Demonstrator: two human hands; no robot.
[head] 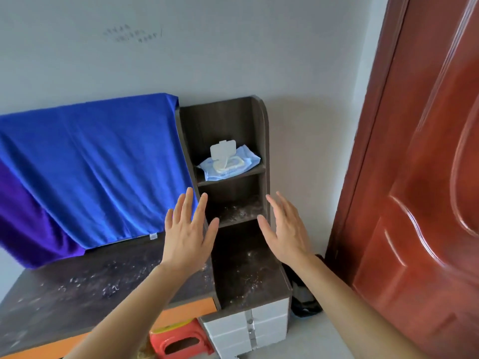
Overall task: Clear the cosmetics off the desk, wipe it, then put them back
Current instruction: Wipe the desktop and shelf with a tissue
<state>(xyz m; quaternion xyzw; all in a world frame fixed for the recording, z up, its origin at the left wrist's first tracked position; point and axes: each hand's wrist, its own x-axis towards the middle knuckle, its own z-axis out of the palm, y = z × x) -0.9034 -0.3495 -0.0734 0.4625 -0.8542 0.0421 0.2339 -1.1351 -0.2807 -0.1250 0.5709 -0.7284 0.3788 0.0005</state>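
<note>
Left hand (pixel 186 229) and right hand (pixel 282 229) are both raised over the desk (pixel 77 288), fingers straight and spread, holding nothing. The left is in front of the shelf (pixel 233 125) unit's left edge, the right by its right side. The desk is dark, dusted with white specks, and stands against the wall. The wipes (pixel 230 164) lie on the top shelf (lid flipped up). A blue cloth (pixel 90 164) hangs to the left. White drawers (pixel 259 327) sit below, a red stool (pixel 181 340) under the desk, and a door (pixel 414 177) at right.
</note>
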